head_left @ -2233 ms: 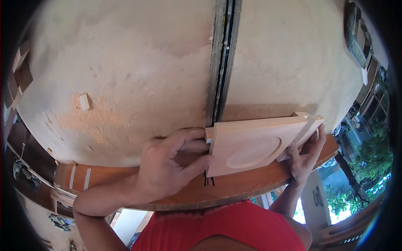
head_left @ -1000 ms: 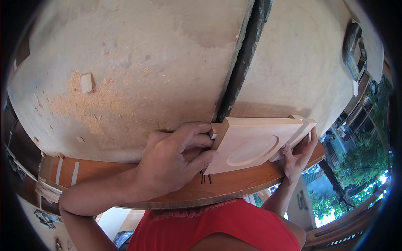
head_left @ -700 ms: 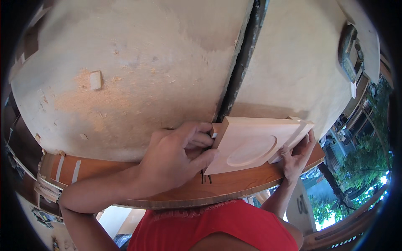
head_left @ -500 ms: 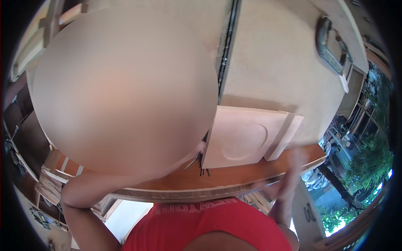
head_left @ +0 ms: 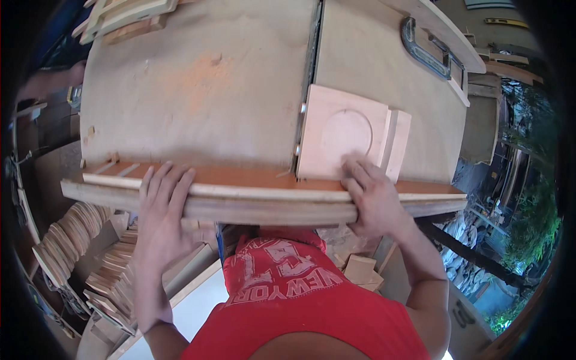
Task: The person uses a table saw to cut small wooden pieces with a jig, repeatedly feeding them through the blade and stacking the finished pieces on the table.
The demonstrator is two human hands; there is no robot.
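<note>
The square wooden panel (head_left: 342, 135) with a shallow round recess cut into its face lies flat on the surface (head_left: 198, 90), its left edge just beside the dark slot (head_left: 311, 54) that runs away from the person down the middle of the work top. A narrow wooden strip (head_left: 397, 144) lies against the panel's right side. The panel is nearly square, slightly longer front to back, so its long axis runs away from the person, about parallel to the slot, and the recessed face points up.

The right hand (head_left: 369, 198) rests on the panel's near right corner, fingers (head_left: 354, 174) spread flat and pressing down, not curled round anything. The left hand (head_left: 161, 204) lies palm down over the rounded front edge of the surface, fingers loosely open, holding nothing.

Judged from this, the step in hand is setting the panel in place against the slot, one hand steadying it while the other braces on the edge. A next move would call for keeping the panel's left edge true to the slot and the fingers well clear of it.

Further out, a metal clamp (head_left: 423, 51) sits at the far right, and stacks of round wooden discs (head_left: 69, 234) stand below on the left
</note>
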